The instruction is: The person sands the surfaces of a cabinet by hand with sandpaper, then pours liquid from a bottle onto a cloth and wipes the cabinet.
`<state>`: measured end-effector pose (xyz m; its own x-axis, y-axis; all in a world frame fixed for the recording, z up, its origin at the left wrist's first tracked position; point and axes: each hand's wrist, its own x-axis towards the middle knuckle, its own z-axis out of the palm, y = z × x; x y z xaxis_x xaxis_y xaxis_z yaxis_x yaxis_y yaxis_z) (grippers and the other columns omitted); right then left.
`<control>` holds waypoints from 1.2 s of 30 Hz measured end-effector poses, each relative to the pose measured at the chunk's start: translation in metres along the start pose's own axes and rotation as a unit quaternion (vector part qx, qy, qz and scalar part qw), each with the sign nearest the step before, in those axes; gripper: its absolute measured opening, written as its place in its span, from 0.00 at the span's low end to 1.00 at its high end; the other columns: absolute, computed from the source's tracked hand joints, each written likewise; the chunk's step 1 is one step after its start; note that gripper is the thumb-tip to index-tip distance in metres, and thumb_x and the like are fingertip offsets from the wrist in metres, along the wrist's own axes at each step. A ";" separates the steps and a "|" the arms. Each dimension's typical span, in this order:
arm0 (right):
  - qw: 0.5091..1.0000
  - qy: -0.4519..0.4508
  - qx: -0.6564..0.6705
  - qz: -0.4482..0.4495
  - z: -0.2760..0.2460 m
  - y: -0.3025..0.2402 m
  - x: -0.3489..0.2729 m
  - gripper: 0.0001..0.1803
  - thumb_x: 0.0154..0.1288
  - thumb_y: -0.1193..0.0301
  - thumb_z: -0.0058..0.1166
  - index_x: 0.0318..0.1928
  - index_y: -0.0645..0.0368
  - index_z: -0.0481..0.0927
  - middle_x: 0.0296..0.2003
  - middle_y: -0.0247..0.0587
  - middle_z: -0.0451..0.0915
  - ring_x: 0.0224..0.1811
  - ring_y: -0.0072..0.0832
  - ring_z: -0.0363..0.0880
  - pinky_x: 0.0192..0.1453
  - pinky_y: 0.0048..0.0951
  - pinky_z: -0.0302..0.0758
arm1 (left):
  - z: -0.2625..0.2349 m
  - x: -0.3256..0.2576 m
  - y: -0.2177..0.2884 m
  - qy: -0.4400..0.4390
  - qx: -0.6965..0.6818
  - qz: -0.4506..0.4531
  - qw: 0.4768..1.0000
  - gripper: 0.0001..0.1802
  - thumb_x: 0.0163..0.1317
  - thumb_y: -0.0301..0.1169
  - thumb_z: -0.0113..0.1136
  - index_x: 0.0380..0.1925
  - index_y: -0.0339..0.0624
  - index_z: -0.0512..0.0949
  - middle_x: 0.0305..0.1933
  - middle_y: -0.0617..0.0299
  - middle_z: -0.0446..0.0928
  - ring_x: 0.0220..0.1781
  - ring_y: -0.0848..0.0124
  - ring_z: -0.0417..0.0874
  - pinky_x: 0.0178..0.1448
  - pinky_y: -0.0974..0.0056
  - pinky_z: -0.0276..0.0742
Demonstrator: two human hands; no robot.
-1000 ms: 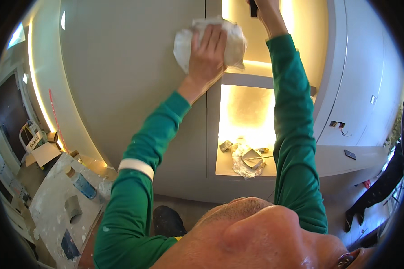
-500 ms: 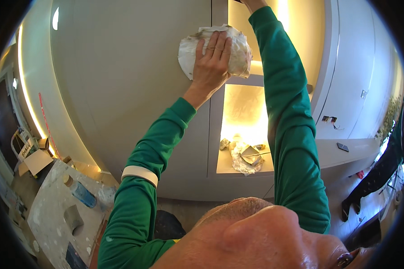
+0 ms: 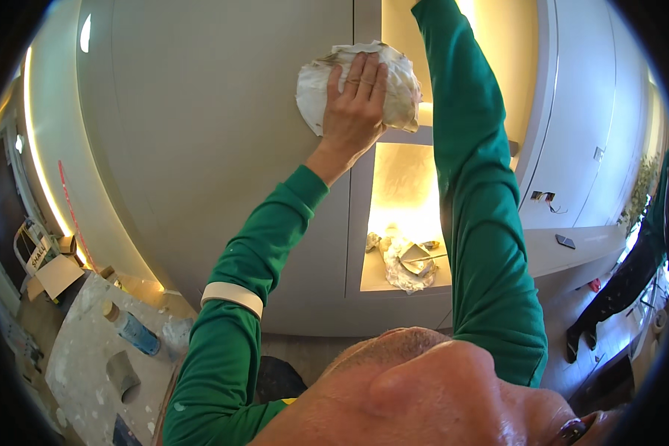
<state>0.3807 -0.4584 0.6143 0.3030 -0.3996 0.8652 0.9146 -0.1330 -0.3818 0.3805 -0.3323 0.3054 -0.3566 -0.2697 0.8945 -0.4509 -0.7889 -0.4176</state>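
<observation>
Grey wall panel (image 3: pixel 215 149): smooth and broad, bowed by the lens, cut by a dark vertical seam near the niches.
White cloth (image 3: pixel 401 93): spread against the panel across the seam, smudged brownish, crumpled at the edge, just above the lower niche.
Left hand (image 3: pixel 354 100): laid flat over the cloth, 4 fingers extended and close together, pressing rather than gripping.
Right hand: out past the upper edge; impossible to tell whether wide, narrow or holding something.
Upper niche (image 3: pixel 505 59): lit warm yellow, partly covered by the raised right sleeve (image 3: pixel 479 186).
Lower niche (image 3: pixel 401 171): brightly lit, holding crumpled clear plastic (image 3: pixel 401 276), a grey square piece (image 3: pixel 416 258) with a thin stick beside it, and small lumps.
Counter (image 3: pixel 82 357): spattered pale, at lower left, bearing the bottle and a grey curved piece (image 3: pixel 122 377).
Bottle (image 3: pixel 137 334): capped in tan, bluish in the body; unclear whether from liquid or a label.
Carton (image 3: pixel 58 276): flaps up, inside hidden.
Wall boxes (image 3: pixel 543 197): 2 side by side, trailing wires.
Pale ledge (image 3: pixel 595 245): carrying a dark flat slab (image 3: pixel 565 241).
</observation>
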 end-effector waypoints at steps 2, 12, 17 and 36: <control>0.999 -0.008 0.031 -0.008 0.011 -0.011 0.033 0.14 0.63 0.70 0.70 0.36 0.72 0.82 0.30 0.43 0.82 0.28 0.32 0.79 0.30 0.38 0.75 | -0.002 0.002 0.004 0.005 -0.010 -0.008 1.000 0.40 0.48 0.47 0.78 0.59 0.38 0.79 0.68 0.51 0.77 0.72 0.58 0.75 0.74 0.44 0.60; 0.994 -0.013 0.100 -0.035 0.012 0.003 0.051 0.08 0.61 0.78 0.68 0.31 0.68 0.81 0.28 0.40 0.81 0.27 0.31 0.79 0.29 0.38 0.75 | 0.006 -0.002 0.004 0.016 -0.063 -0.023 0.998 0.40 0.47 0.41 0.77 0.62 0.37 0.78 0.72 0.50 0.73 0.77 0.57 0.69 0.77 0.42 0.58; 0.987 -0.080 0.110 -0.083 0.022 -0.012 0.086 0.10 0.60 0.76 0.69 0.29 0.66 0.80 0.26 0.40 0.80 0.25 0.32 0.78 0.28 0.37 0.73 | 0.000 0.003 0.008 0.007 -0.041 -0.023 0.999 0.40 0.46 0.40 0.77 0.61 0.37 0.78 0.70 0.50 0.75 0.76 0.57 0.71 0.77 0.42 0.58; 0.993 -0.086 0.083 -0.012 -0.058 -0.010 -0.061 0.20 0.66 0.63 0.70 0.45 0.71 0.84 0.34 0.43 0.85 0.31 0.32 0.84 0.33 0.37 0.80 | -0.002 0.001 0.002 -0.005 -0.020 -0.012 1.000 0.40 0.49 0.45 0.76 0.61 0.37 0.78 0.71 0.50 0.75 0.76 0.58 0.71 0.76 0.42 0.58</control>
<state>0.3377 -0.4850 0.5464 0.3089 -0.2351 0.9216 0.9492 0.0155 -0.3142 0.3776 -0.3332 0.3056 -0.3372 -0.2561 0.9059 -0.4915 -0.7729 -0.4014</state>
